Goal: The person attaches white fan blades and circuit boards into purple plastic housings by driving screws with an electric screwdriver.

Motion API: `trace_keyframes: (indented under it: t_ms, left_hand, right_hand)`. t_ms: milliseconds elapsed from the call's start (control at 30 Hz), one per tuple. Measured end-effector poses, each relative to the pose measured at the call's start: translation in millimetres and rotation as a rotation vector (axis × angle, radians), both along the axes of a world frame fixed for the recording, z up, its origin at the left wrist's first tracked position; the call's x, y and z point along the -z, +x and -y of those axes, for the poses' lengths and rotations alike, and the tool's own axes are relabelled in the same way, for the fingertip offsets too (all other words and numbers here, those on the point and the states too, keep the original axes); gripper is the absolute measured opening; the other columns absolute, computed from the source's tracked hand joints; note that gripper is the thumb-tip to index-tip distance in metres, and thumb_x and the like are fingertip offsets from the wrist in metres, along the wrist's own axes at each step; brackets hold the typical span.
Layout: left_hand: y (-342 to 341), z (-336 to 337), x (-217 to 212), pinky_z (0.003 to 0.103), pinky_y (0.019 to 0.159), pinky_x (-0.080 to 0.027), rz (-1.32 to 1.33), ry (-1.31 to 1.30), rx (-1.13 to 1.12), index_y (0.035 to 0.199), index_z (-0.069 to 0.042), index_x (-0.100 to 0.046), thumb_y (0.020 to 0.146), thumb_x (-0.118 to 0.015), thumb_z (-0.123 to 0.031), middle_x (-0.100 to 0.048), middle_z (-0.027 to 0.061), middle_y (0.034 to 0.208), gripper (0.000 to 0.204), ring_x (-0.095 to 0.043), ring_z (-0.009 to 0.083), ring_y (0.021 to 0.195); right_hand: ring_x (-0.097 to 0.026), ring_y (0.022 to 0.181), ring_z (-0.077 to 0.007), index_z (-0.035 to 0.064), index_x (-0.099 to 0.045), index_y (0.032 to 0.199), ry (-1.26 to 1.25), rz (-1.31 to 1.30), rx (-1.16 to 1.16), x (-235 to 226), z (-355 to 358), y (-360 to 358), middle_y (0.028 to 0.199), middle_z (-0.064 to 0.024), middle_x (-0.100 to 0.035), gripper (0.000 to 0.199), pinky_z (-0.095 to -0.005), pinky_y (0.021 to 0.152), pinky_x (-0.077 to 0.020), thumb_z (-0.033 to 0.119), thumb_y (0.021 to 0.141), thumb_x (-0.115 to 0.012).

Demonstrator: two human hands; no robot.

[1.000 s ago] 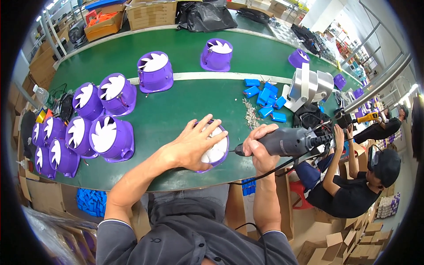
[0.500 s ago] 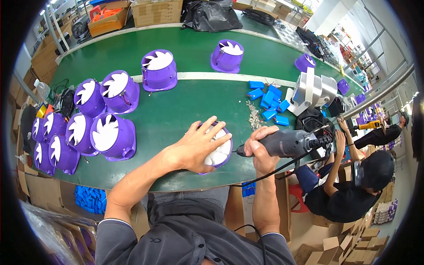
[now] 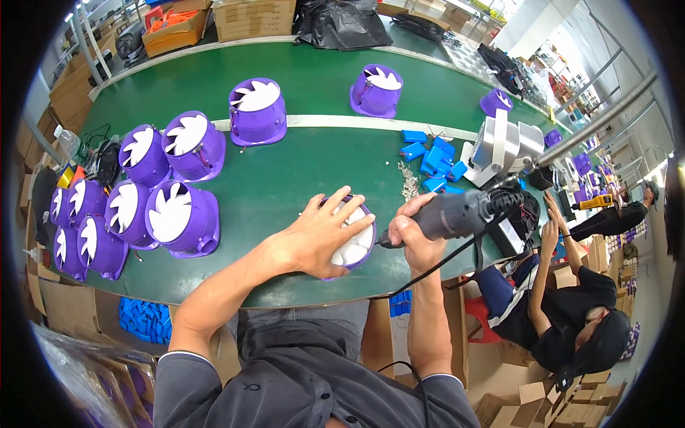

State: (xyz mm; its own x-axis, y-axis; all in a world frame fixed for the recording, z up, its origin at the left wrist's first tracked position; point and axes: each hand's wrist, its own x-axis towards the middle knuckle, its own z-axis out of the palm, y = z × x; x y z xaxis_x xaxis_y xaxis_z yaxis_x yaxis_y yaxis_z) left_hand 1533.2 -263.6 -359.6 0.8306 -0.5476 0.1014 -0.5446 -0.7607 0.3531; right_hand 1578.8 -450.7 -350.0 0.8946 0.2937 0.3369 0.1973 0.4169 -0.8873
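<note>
Hands first: the left hand [image 3: 321, 235] lies flat with its fingers spread wide over a purple fan housing [image 3: 354, 246] at the centre of the frame, pressing it onto the green tabletop [image 3: 300, 164] close to its near edge. Just right of it, the right hand [image 3: 414, 232] is wrapped tight around the handle of a grey electric screwdriver [image 3: 457, 212], whose dark tip points left and meets the housing's right rim.

At the left of the frame, 7 or so purple fan housings [image 3: 153, 196] with white blades stand in a cluster on the tabletop, well apart from the work. 2 more [image 3: 258, 110] stand further back in the upper middle, beyond a white stripe. Right of centre, a heap of small blue blocks [image 3: 432, 160] lies beside a scatter of loose screws [image 3: 409, 182], near the screwdriver. At the right edge a seated co-worker [image 3: 571, 314] in dark clothes reaches toward the tabletop.

To do this step well, I judge that the flat palm should bear straight down so the housing cannot spin or slide under the tool's torque. The spread fingers should stay clear of the tip. The bit seems best kept in line with the screw, seated fully before the trigger is pressed, with the cable hanging free of the wrist.
</note>
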Motion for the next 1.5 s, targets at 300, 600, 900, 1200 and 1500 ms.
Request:
trace_keyframes:
  t_ms: [300, 600, 900, 1200, 1500]
  left_hand:
    - [5.6, -11.7, -13.2, 0.058, 0.1, -0.027, -0.101, 0.076, 0.076, 0.137, -0.012, -0.03, 0.058, -0.075, -0.038, -0.021, 0.0211, 0.142, 0.094, -0.017, 0.0408, 0.132]
    - [-13.0, 9.8, -23.8, 0.048, 0.072, -0.048, 0.049, 0.248, -0.461, 0.131, -0.002, -0.035, 0.061, -0.07, -0.06, -0.049, 0.0237, 0.106, 0.097, -0.051, 0.0379, 0.092]
    - [-4.9, 8.9, -16.4, 0.049, 0.065, -0.051, 0.035, 0.228, -0.506, 0.126, 0.003, -0.041, 0.069, -0.061, -0.062, -0.049, 0.0248, 0.112, 0.088, -0.051, 0.0376, 0.097]
    - [-5.9, 7.8, -12.7, 0.047, 0.064, -0.051, 0.059, 0.244, -0.487, 0.124, 0.005, -0.043, 0.07, -0.06, -0.062, -0.05, 0.0251, 0.109, 0.087, -0.051, 0.0381, 0.097]
    - [-5.8, 7.1, -11.3, 0.047, 0.064, -0.051, 0.087, 0.234, -0.478, 0.123, 0.005, -0.045, 0.071, -0.06, -0.06, -0.05, 0.0258, 0.107, 0.085, -0.051, 0.0379, 0.095]
  right_hand:
    - [-0.053, 0.052, -0.0128, 0.0026, -0.048, 0.085, -0.003, 0.037, -0.13, -4.5, 4.1, 0.7, 0.069, -0.0073, -0.053, 0.02, -0.0246, 0.045, -0.0448, -0.006, 0.072, -0.062]
    - [-0.049, 0.048, -0.0138, 0.0021, -0.045, 0.086, 0.06, 0.072, -0.007, -7.5, 21.7, -13.8, 0.071, -0.0097, -0.05, 0.022, -0.0262, 0.044, -0.043, -0.006, 0.071, -0.058]
    - [-0.051, 0.052, -0.0146, 0.0031, -0.044, 0.088, 0.122, 0.082, -0.123, -0.7, -6.3, -31.7, 0.073, -0.0113, -0.05, 0.024, -0.0265, 0.047, -0.0448, -0.005, 0.073, -0.06]
    - [-0.048, 0.049, -0.0144, 0.0034, -0.043, 0.088, 0.064, 0.096, -0.074, -2.3, -14.4, -32.1, 0.07, -0.0105, -0.048, 0.023, -0.0274, 0.045, -0.0439, -0.002, 0.073, -0.059]
    - [-0.049, 0.049, -0.0137, 0.0027, -0.044, 0.086, 0.033, 0.064, -0.085, -1.0, -17.1, -27.1, 0.069, -0.0093, -0.049, 0.021, -0.0268, 0.046, -0.0439, -0.002, 0.073, -0.059]
